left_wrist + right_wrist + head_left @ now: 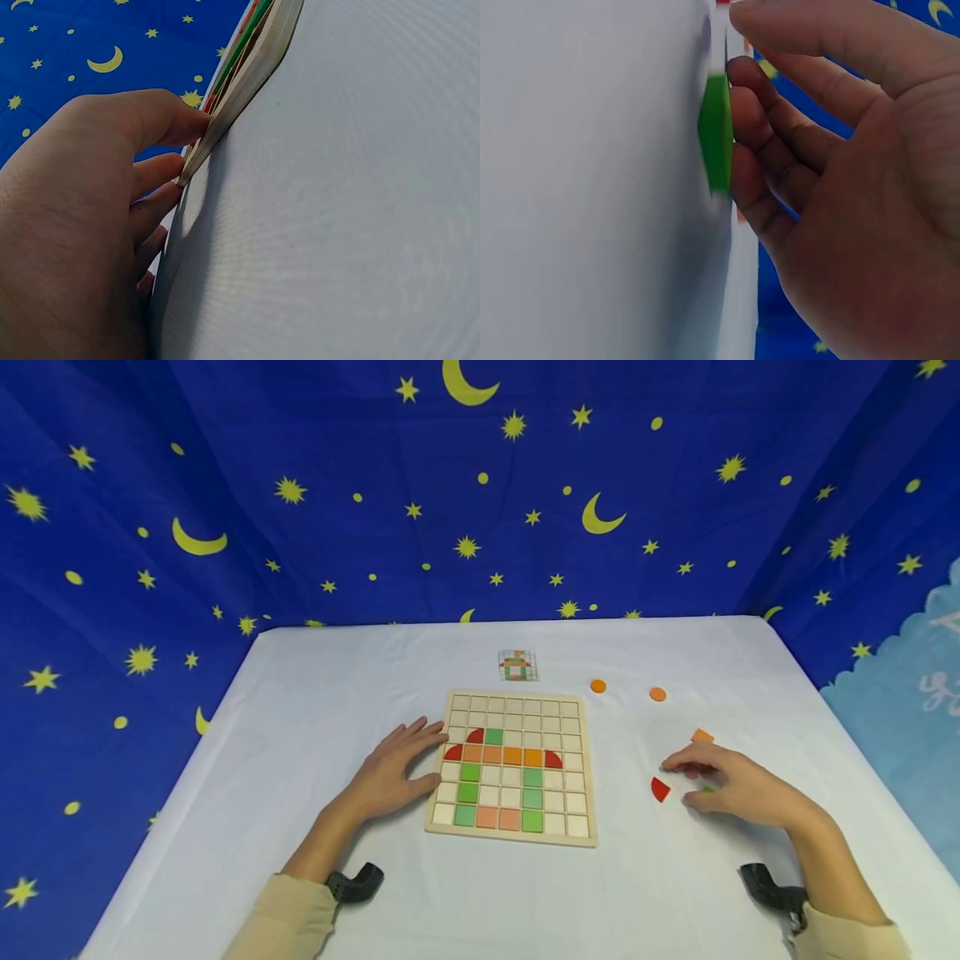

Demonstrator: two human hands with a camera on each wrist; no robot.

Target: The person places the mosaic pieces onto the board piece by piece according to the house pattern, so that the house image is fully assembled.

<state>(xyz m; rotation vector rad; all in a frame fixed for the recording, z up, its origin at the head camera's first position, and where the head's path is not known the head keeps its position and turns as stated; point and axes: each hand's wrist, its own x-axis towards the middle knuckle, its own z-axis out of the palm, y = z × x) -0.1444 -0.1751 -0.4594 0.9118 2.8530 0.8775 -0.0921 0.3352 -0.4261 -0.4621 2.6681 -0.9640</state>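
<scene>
A wooden grid board (513, 836) lies on the white table, with red, orange and green tiles set in some of its squares. My left hand (390, 770) rests along its left edge, thumb and fingertips touching the wooden rim in the left wrist view. To the right, my right hand (742, 787) hovers low over the table, fingers loosely bent and thumb apart. Beneath it lies a green tile (716, 135), mostly hidden from the head view. Just left of the thumb and fingertips is a red quarter-circle tile (660, 790).
An orange square tile (702, 736) lies just beyond the right hand. Two orange discs, one (597, 686) nearer the board and another disc (657, 694), lie farther back. A small pattern card (517, 665) sits behind the board. A blue star-printed curtain (480, 510) closes off the back.
</scene>
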